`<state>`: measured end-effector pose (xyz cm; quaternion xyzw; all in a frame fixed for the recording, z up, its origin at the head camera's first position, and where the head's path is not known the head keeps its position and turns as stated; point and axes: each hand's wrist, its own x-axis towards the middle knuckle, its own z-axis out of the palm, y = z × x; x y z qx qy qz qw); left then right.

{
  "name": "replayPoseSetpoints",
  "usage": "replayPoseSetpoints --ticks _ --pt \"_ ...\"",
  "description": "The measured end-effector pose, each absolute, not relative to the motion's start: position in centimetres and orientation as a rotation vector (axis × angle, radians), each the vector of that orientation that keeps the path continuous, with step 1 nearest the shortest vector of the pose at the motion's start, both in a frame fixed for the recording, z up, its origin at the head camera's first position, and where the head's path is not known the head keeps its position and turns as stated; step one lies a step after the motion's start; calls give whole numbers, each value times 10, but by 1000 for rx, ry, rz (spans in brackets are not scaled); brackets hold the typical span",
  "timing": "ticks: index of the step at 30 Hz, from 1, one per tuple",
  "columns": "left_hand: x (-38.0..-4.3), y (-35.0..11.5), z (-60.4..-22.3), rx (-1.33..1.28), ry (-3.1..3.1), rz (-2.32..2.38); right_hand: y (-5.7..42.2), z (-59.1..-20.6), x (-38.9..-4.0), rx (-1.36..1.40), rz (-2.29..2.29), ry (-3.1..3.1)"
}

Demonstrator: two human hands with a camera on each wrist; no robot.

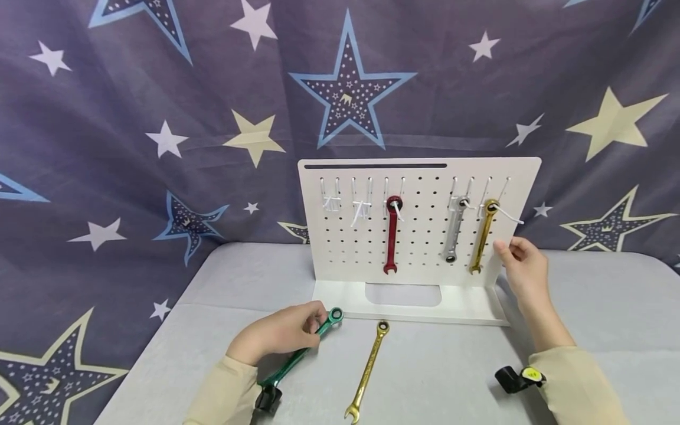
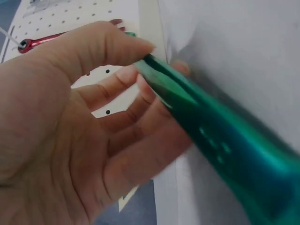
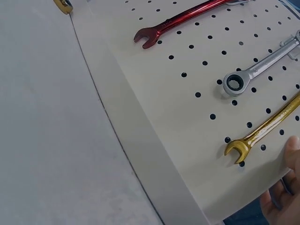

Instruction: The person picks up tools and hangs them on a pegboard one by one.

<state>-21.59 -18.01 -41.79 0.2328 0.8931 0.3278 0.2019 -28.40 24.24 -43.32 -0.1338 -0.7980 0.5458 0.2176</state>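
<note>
The person's left hand [image 1: 287,332] pinches the green wrench [image 1: 293,360] between thumb and fingers — its ring end points toward the white pegboard [image 1: 345,271], just in front of the base. The right hand [image 1: 527,273] grips the board's right edge, thumb on the front face, the other fingers curled behind. Between the hands, a gold wrench [image 1: 368,370] lies on the worktop [image 1: 435,372]; red [image 1: 392,242], silver [image 1: 454,233] and golden [image 1: 482,239] wrenches hang from the board's hooks.
</note>
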Motion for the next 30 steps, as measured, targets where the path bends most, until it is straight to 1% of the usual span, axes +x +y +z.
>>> replayPoseSetpoints --ticks 7,14,24,30 --pt "-221 -178 -413 725 2410 1093 244 -431 -287 -331 1509 -2193" --pt "-218 -174 -408 830 2385 1272 240 -433 -286 -322 1521 -2165" --pt "-214 -153 -397 731 2428 1563 241 -437 -287 -326 1502 -2162" --pt "-211 -143 -386 715 2527 1772 244 -436 -287 -330 1488 -2185"
